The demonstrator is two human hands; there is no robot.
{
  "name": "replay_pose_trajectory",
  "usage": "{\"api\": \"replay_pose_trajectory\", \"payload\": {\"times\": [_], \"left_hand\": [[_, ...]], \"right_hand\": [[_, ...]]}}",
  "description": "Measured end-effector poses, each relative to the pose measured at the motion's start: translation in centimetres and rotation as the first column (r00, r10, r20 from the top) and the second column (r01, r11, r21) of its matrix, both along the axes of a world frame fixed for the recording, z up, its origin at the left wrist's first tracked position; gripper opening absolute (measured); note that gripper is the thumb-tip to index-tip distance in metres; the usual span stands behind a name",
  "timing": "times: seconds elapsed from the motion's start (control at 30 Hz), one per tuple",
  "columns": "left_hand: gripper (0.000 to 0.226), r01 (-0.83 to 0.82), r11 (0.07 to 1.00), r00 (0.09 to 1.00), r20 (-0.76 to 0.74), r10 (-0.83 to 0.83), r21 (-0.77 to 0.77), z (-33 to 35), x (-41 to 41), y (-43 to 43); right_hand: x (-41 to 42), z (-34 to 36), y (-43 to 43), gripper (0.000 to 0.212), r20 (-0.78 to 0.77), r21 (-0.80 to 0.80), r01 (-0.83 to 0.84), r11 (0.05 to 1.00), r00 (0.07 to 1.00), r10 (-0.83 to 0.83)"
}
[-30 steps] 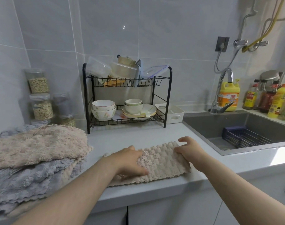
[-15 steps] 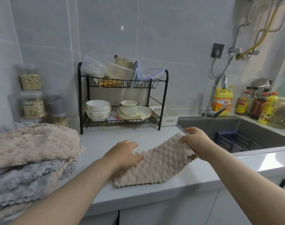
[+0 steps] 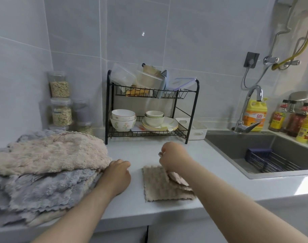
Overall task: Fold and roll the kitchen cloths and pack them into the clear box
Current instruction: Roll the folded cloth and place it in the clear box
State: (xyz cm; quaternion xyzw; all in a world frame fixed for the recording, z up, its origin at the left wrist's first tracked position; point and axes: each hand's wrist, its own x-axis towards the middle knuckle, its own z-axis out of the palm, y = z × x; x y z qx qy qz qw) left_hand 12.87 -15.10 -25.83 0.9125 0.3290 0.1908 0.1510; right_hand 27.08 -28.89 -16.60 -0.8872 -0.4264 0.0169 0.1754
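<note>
- Beige cloth (image 3: 156, 186), one, lower centre, partly folded; right hand (image 3: 172, 158) pinches its lifted corner.
- One cloth pile (image 3: 44, 165), left; left hand (image 3: 117, 174) curled beside it, grip unclear.

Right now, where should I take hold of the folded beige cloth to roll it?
Probably the near edge of the folded beige cloth, from your side: it lies flat and uncovered, while the right hand covers the far corner.
</note>
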Motion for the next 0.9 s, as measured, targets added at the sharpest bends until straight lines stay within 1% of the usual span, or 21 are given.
{"api": "replay_pose_trajectory", "payload": {"times": [0.03,0.1,0.2,0.27,0.33,0.37,0.4,0.43,0.5,0.53,0.57,0.63,0.7,0.73,0.8,0.83,0.87,0.9], "left_hand": [[0.034,-0.003,1.000,1.000,0.013,0.003,-0.009,-0.1,0.0,0.0],[0.037,-0.006,1.000,0.999,0.043,0.008,-0.029,-0.1,0.0,0.0],[0.040,-0.010,0.998,0.998,0.068,0.014,-0.059,-0.1,0.0,0.0],[0.042,-0.012,0.997,0.997,0.071,0.017,-0.072,0.0,0.0,0.0],[0.041,-0.015,0.997,0.997,0.071,0.020,-0.073,-0.1,0.1,0.1],[0.041,-0.016,0.997,0.997,0.072,0.022,-0.074,-0.1,0.2,0.2],[0.041,-0.018,0.997,0.997,0.072,0.023,-0.074,-0.2,0.2,0.2],[0.041,-0.018,0.997,0.997,0.071,0.023,-0.074,-0.2,0.3,0.3],[0.042,-0.016,0.997,0.997,0.077,0.022,-0.076,-0.2,0.3,0.4],[0.042,-0.016,0.997,0.996,0.083,0.023,-0.078,-0.2,0.3,0.4],[0.043,-0.016,0.997,0.996,0.091,0.023,-0.080,-0.2,0.3,0.4],[0.043,-0.009,0.997,0.994,0.106,0.018,-0.083,-0.1,0.1,0.3],[0.042,0.001,0.997,0.994,0.107,0.008,-0.083,-0.1,0.0,0.3],[0.042,0.004,0.996,0.995,0.102,0.005,-0.085,-0.1,0.0,0.2],[0.041,0.011,0.997,0.996,0.093,-0.004,-0.077,0.1,0.0,0.0],[0.038,0.018,0.998,0.995,0.100,-0.011,-0.066,0.3,-0.1,-0.2],[0.037,0.031,0.998,0.992,0.121,-0.024,-0.055,0.5,-0.2,-0.6],[0.036,0.057,0.997,0.987,0.154,-0.050,-0.044,0.8,-0.3,-1.1]], "right_hand": [[-0.7,-0.5,0.7,0.010,0.011,-0.031,-0.002,1.000,1.000,0.002],[-2.1,-1.6,2.0,0.025,0.013,-0.084,-0.016,0.996,1.000,0.017],[-3.4,-3.7,2.8,0.029,-0.019,-0.097,-0.017,0.995,1.000,0.015],[-3.9,-4.9,2.7,0.028,-0.024,-0.053,-0.014,0.998,1.000,0.013],[-4.3,-5.6,2.4,0.021,-0.028,0.001,-0.032,0.999,0.999,0.032],[-4.5,-5.9,2.1,0.015,-0.027,0.012,-0.052,0.999,0.998,0.052],[-4.6,-6.1,1.9,0.014,-0.025,0.002,-0.064,0.998,0.998,0.064],[-4.7,-6.3,1.8,0.016,-0.012,0.001,-0.076,0.997,0.997,0.076],[-5.0,-6.4,1.4,0.011,0.032,0.001,-0.100,0.995,0.994,0.100],[-5.1,-6.3,1.1,0.012,0.066,-0.022,-0.120,0.992,0.990,0.122],[-5.4,-6.2,0.9,0.017,0.106,-0.063,-0.154,0.986,0.981,0.160],[-5.8,-5.9,0.2,0.027,0.120,-0.113,-0.225,0.968,0.964,0.238],[-5.9,-5.5,-0.8,0.028,0.046,-0.063,-0.281,0.958,0.958,0.284],[-5.7,-5.0,-1.5,0.030,-0.024,0.013,-0.288,0.958,0.957,0.288],[-5.1,-3.6,-3.3,0.036,-0.154,0.181,-0.228,0.957,0.954,0.256],[-4.6,-3.1,-4.2,0.036,-0.184,0.254,-0.192,0.948,0.953,0.242],[-3.9,-2.6,-5.1,0.035,-0.170,0.309,-0.170,0.936,0.958,0.230],[-3.0,-2.3,-6.0,0.034,-0.123,0.333,-0.160,0.929,0.970,0.212]]}}
